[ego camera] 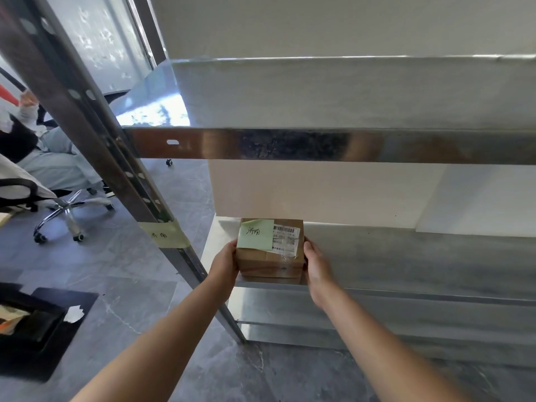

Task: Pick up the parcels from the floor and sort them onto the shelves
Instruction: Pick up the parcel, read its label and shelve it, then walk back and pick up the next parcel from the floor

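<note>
Currently you are gripping, with left hand [224, 264] and right hand [316, 265], fingers curled round its sides, the small brown cardboard parcel with green sticky note [271, 261], at the front-left corner of the lower metal shelf [406, 256]. Placing this one looks nearly finished, with only releasing remaining.

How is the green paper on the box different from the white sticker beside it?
The pale green square sticky note has handwritten dark characters; the white printed shipping label has a barcode and small print. The green note overlaps the white label's left edge. Both sit on top of the brown cardboard parcel.
</note>
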A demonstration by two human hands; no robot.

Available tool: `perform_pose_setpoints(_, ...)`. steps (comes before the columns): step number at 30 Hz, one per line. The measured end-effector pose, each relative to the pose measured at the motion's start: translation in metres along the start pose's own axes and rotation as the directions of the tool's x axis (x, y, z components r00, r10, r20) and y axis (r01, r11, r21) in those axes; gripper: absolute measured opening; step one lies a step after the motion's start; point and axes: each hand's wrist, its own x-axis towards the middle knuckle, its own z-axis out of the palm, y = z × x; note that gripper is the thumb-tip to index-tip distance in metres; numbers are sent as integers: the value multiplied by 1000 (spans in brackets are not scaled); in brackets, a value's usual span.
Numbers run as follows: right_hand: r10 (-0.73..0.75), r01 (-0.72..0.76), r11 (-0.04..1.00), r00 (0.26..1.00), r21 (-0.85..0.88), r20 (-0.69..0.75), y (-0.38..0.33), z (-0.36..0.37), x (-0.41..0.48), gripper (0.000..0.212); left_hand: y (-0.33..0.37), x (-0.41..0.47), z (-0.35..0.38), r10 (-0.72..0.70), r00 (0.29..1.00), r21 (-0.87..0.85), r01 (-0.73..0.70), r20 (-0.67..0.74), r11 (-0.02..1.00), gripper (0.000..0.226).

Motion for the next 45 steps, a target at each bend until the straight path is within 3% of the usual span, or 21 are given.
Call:
perform_pose_setpoints(6,-163,157,960,987,-232,-6,-14,-4,-25,38,11,5,-4,68,989,109,-54,-130,993,41)
perform_pose_setpoints(9,-238,218,922,971,-319,-24,-23,-10,-30,46,28,-38,11,189,965,186,-155,-182,970,43)
perform_pose_setpoints(14,-343,313,878,939,-362,-20,-48,-18,-49,48,40,-79,35,382,920,295,-341,-92,892,42)
perform_pose_setpoints(18,-418,381,841,908,-385,-15,-68,-31,-80,50,47,-115,63,469,877,387,-471,106,793,42)
perform_pose_setpoints(24,-521,431,793,847,-430,-111,-104,-59,-139,52,51,-164,108,566,722,456,-691,398,561,45)
perform_pose_setpoints(28,-566,439,787,793,-434,-224,-122,-83,-189,50,52,-194,124,585,631,399,-776,509,490,46)
perform_pose_setpoints(34,-652,443,737,664,-510,-366,-130,-114,-261,51,51,-250,137,600,475,244,-871,644,426,47)
perform_pose_setpoints(39,-739,382,642,540,-664,-403,-127,-133,-315,51,46,-293,151,615,373,172,-916,695,361,52)
perform_pose_setpoints(45,-798,230,569,383,-789,-465,-117,-166,-364,56,20,-325,176,636,164,111,-986,754,122,55)
